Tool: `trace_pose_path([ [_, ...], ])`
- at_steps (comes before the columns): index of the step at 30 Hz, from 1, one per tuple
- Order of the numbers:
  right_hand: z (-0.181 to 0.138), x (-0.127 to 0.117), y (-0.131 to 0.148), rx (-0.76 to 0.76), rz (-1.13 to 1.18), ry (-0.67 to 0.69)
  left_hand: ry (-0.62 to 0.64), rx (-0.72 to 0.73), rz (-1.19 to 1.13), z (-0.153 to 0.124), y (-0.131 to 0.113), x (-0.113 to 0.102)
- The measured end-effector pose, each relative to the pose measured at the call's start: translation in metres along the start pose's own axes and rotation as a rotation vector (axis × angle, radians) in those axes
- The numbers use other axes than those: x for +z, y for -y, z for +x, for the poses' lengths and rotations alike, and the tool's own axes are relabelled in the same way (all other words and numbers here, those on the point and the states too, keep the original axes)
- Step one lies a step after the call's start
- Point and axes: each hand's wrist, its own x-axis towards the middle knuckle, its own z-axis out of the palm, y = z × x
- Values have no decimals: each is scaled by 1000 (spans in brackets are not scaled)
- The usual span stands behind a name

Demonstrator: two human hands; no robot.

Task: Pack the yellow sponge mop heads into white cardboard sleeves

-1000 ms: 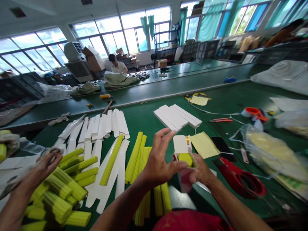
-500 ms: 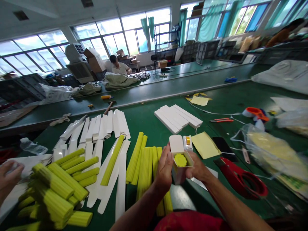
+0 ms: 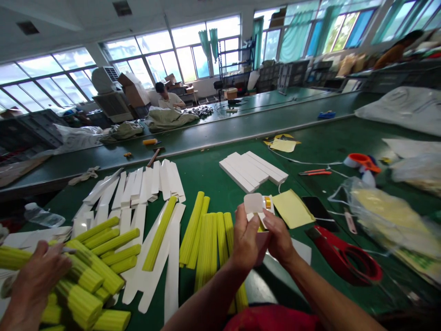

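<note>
A narrow white box point(image 3: 253, 203) stands upright between my two hands, its lid flap raised and a bit of yellow showing at the opening. My left hand point(image 3: 245, 239) grips the near left side, with its thumb at the top flaps. My right hand point(image 3: 278, 233) grips the right side, its thumb also at the top. A small tape dispenser point(image 3: 268, 203) sits just behind the box. Left of my hands lie several yellow fluted rods point(image 3: 207, 243) and one more yellow rod point(image 3: 160, 234) on flat white box blanks point(image 3: 146, 262).
At far left, a co-worker's hand point(image 3: 41, 271) is over a pile of yellow rods point(image 3: 84, 294). Folded white boxes point(image 3: 253, 169) lie ahead. To the right are a yellow paper pad point(image 3: 293, 208), a phone point(image 3: 319, 212) and a red tape dispenser point(image 3: 344, 257).
My thumbs have come together over the box's opening, and the side flaps now fold in over the yellow end. The co-worker's hand has moved right onto the yellow rod pile.
</note>
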Motion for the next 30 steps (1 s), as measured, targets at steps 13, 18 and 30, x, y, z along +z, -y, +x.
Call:
trace_pose_path([
  [13,-2,15,28,-156,-51,-352,89,914,583,11,7,-26],
  [18,-7,2,11,-203,-62,-220,136,937,780,13,-5,-35],
  [30,-8,6,-8,-441,-556,-198,308,897,962,18,-42,-38],
])
